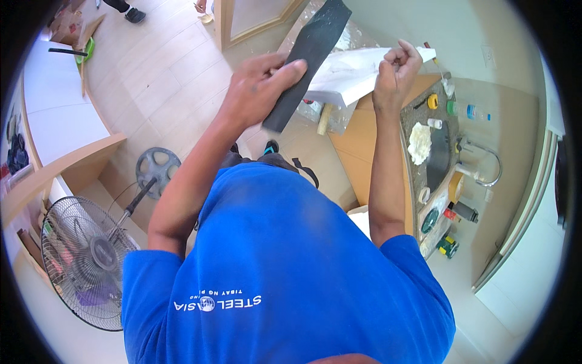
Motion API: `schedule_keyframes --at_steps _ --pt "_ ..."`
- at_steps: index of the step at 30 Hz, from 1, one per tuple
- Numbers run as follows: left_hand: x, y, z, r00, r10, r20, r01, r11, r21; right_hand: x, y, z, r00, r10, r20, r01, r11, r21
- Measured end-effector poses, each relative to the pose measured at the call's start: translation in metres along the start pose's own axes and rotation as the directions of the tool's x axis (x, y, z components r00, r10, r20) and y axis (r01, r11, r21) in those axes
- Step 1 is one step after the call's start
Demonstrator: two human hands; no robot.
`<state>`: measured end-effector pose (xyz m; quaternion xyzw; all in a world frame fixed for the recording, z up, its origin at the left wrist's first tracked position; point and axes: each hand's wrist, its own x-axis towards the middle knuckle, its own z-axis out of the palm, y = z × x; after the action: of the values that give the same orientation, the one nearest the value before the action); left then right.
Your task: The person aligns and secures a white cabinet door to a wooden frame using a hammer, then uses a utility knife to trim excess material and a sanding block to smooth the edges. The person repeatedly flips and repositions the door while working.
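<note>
My left hand [262, 85] grips a long, flat dark grey strip [312, 54] that looks like sandpaper, the thumb pressed on its face. The strip slants up and away to the right, its far end close to the picture's top edge. My right hand [395, 79] is raised with its fingers curled in. Whatever it may hold is hidden by the fingers. Behind and between both hands lies a white panel [348, 76] with a folded edge. Beneath its near side, a pale roll or stick [325, 119] shows over the tiled floor.
On the right, a counter [418, 115] carries a sink with a curved faucet [498, 167], a crumpled white cloth or paper [419, 144], a yellow tape measure [432, 101] and a plastic bottle [470, 111]. A standing fan [91, 261] is at the left. Another person's foot [134, 16] shows far left.
</note>
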<state>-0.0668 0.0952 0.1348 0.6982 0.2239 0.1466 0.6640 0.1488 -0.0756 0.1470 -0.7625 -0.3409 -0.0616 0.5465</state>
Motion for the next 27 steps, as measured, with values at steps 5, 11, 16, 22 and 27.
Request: schedule_keyframes --at_steps 5,11,16,22,27 --pt "-0.039 -0.003 0.019 0.987 0.112 0.111 -0.113 0.994 0.001 -0.005 0.004 0.001 0.999 -0.008 -0.04 0.009 1.0 0.022" --pt "0.029 -0.039 0.021 0.984 -0.122 0.127 0.119 0.992 0.03 -0.005 0.003 -0.001 0.999 -0.037 -0.019 0.037 0.999 -0.02" --pt "-0.027 -0.005 0.018 0.99 0.053 0.13 -0.051 0.999 -0.019 -0.008 0.005 0.0 0.999 -0.017 -0.052 0.021 0.997 0.077" --pt "0.039 -0.034 0.027 0.96 -0.182 0.213 0.185 0.983 0.01 -0.009 0.003 -0.002 0.999 -0.036 -0.035 0.038 0.998 0.041" --pt "-0.033 -0.062 0.005 0.992 0.115 0.047 -0.111 0.99 -0.081 -0.009 0.003 -0.001 0.999 0.001 -0.043 0.0 1.0 0.023"
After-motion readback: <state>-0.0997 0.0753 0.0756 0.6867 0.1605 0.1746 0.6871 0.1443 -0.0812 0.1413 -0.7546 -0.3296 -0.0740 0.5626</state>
